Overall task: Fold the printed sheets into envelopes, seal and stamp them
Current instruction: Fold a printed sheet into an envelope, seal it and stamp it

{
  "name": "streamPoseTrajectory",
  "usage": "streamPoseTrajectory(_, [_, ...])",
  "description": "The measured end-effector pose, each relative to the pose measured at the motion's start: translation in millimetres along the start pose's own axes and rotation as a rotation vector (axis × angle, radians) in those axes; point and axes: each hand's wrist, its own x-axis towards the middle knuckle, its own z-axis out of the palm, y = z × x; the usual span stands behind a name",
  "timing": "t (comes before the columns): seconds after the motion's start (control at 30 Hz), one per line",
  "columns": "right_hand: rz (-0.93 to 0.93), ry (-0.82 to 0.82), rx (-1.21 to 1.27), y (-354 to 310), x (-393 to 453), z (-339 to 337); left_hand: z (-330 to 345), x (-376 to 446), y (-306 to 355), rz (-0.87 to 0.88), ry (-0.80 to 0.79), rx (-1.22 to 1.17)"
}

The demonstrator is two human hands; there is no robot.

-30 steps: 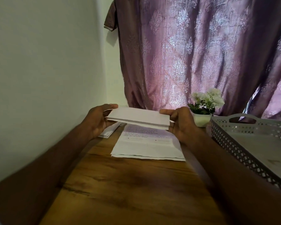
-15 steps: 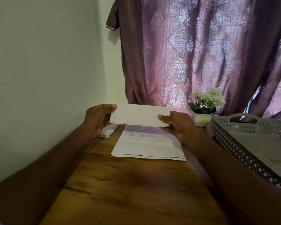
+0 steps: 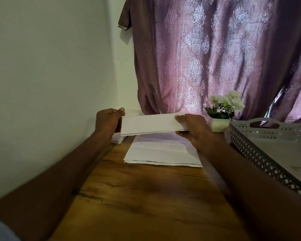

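Observation:
A folded white sheet (image 3: 149,124) hangs in the air above the far part of the wooden table (image 3: 146,197). My left hand (image 3: 108,123) pinches its left end and my right hand (image 3: 192,128) grips its right end. Under it lies a stack of printed sheets (image 3: 162,153) with lines of text near the top. A small pile of white envelopes (image 3: 117,138) sits by the wall, mostly hidden behind my left hand.
A grey perforated tray (image 3: 261,153) with a handle stands at the right edge of the table. A white pot of flowers (image 3: 222,112) is at the back, before a purple patterned curtain (image 3: 215,58). A plain wall runs along the left.
The folded sheet has been turned from lying nearly flat to facing me, then tilted slightly. Both hands have kept hold of its ends.

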Motion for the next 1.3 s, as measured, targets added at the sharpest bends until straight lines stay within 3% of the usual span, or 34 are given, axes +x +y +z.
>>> streamPoseTrajectory(0.17, [-0.021,0.025,-0.042,-4,-14,8,-8,-16,-7,0.093,0.107,0.072])
streamPoseTrajectory(0.37, [-0.219,0.049,-0.345,-5,-39,15,-23,-51,-10,0.18,0.019,0.155])
streamPoseTrajectory(0.57, [-0.302,0.123,-0.491,3,-82,-1,-42,-85,-5,0.262,-0.093,0.227])
streamPoseTrajectory(0.7, [-0.342,0.09,-0.618,4,-120,-22,-54,-118,0,0.356,-0.142,0.324])
streamPoseTrajectory(0.97, [-0.554,-0.01,-1.198,18,-200,-40,-76,-165,10,0.567,-0.11,0.73])
streamPoseTrajectory(1.1, [-0.728,0.016,-1.421,21,-210,-37,-71,-190,18,0.746,-0.362,0.875])
streamPoseTrajectory(1.17, [-0.778,-0.117,-1.363,22,-213,-35,-73,-197,21,0.743,-0.498,0.828])
streamPoseTrajectory(1.3, [-0.679,-0.455,-1.322,29,-213,-31,-76,-200,19,0.683,-0.757,0.819])
